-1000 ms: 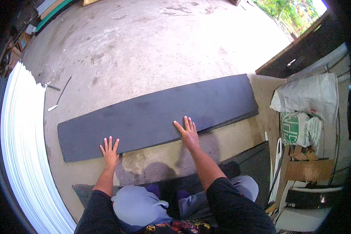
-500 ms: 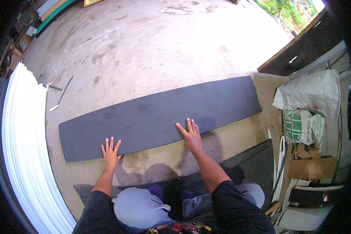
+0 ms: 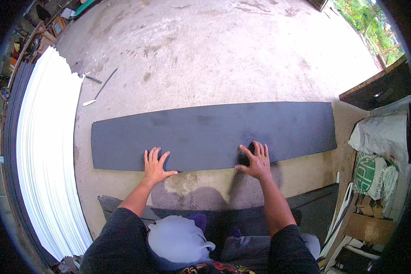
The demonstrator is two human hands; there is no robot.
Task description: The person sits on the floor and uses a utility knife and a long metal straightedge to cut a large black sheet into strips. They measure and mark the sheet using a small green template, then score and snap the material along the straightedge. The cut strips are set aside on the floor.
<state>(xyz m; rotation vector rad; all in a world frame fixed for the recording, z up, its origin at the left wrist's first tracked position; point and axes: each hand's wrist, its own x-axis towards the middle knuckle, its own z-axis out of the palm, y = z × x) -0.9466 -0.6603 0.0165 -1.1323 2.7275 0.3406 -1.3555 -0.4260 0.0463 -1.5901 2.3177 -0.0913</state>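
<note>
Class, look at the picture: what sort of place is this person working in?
Probably an open workshop yard: a bare concrete floor, stacked white sheets, filled sacks, and a long dark foam sheet laid out.

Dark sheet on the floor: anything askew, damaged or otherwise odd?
Nothing stands out. The dark sheet lies flat and whole on the concrete floor, with the left hand and right hand spread on its near edge.

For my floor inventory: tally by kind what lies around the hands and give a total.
Long dark grey sheet on the concrete floor, left hand and right hand flat on its near edge: 1
Stack of white sheets: 1
Sacks, one white, one green-printed: 2
Cardboard box: 1
Total: 5
</note>
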